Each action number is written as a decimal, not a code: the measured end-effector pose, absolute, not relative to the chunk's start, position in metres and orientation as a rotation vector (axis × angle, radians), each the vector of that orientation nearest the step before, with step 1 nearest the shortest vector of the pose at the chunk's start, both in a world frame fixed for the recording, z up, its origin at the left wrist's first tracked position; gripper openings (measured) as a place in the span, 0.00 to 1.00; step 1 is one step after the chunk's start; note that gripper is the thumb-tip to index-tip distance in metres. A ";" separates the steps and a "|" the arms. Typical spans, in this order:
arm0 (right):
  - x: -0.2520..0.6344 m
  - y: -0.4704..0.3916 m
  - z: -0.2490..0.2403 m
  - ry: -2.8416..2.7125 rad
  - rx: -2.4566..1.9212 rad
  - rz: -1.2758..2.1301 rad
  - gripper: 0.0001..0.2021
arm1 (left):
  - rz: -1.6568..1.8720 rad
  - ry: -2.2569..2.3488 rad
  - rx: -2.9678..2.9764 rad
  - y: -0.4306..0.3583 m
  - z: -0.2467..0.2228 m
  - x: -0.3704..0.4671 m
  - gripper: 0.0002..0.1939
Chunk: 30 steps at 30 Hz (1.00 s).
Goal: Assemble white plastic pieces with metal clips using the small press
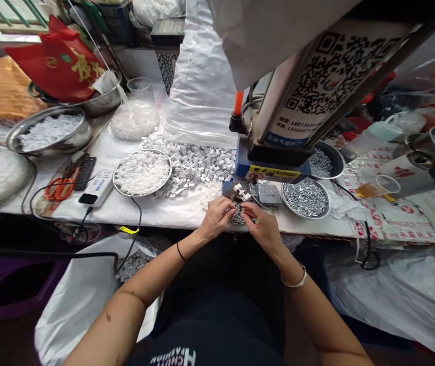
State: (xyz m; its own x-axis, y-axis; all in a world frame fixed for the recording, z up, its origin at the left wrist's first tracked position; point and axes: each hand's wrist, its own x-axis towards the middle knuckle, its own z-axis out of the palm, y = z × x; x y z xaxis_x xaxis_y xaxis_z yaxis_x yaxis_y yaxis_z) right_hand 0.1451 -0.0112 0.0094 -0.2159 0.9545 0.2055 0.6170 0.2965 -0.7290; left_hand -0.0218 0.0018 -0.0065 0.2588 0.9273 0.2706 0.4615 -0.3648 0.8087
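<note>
My left hand (218, 217) and my right hand (260, 221) meet close together at the table's front edge, below the blue base of a press (270, 165). Fingers and thumb are pinched on each hand; whatever lies between the fingertips is too small to make out. Small metal parts (237, 216) lie between and under the hands. Just beyond the fingertips sit a few white plastic pieces (242, 192). A grey block (269, 194) is to the right of them. Further right stands a round dish of metal pins (306, 198).
Left of the hands, white square pieces (198, 165) are heaped behind a dish of small white parts (142, 173). A white power strip (98, 189), orange-handled scissors (60, 189) and cables lie farther left. At right, a cup of yellow liquid (377, 188) is tipped over.
</note>
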 end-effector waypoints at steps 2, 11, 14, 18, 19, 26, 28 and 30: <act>0.145 -0.012 0.010 -1.955 -1.396 0.645 0.13 | 1.001 1.253 1.955 0.000 -0.006 -0.023 0.09; 0.142 -0.012 0.014 -1.869 -1.321 0.762 0.11 | 0.982 1.010 1.391 -0.001 -0.005 -0.019 0.14; 0.139 -0.013 0.008 -1.725 -1.305 0.803 0.08 | 0.968 0.880 1.099 0.000 -0.010 -0.019 0.17; 0.131 -0.019 0.004 -1.652 -1.338 0.656 0.07 | 0.923 0.928 1.297 0.023 -0.014 -0.035 0.18; 0.130 -0.020 0.004 -1.614 -1.362 0.649 0.06 | 0.942 1.027 1.432 0.035 -0.016 -0.042 0.18; 0.127 -0.031 -0.005 -1.400 -1.385 0.923 0.06 | 0.646 1.948 2.135 0.117 -0.036 -0.075 0.08; 0.125 -0.037 -0.010 -1.336 -1.374 0.988 0.06 | 0.547 1.959 2.153 0.124 -0.039 -0.071 0.07; 0.125 -0.042 -0.013 -1.307 -1.363 1.024 0.06 | 0.566 1.955 2.096 0.124 -0.039 -0.066 0.06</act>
State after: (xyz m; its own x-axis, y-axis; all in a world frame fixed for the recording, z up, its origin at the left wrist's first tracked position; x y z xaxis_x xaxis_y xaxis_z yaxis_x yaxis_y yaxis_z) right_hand 0.1249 -0.0420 -0.0129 0.0765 0.9962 0.0426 0.1972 0.0268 -0.9800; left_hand -0.0661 0.1244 -0.0386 0.0412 0.9909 0.1281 0.9062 -0.0911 0.4129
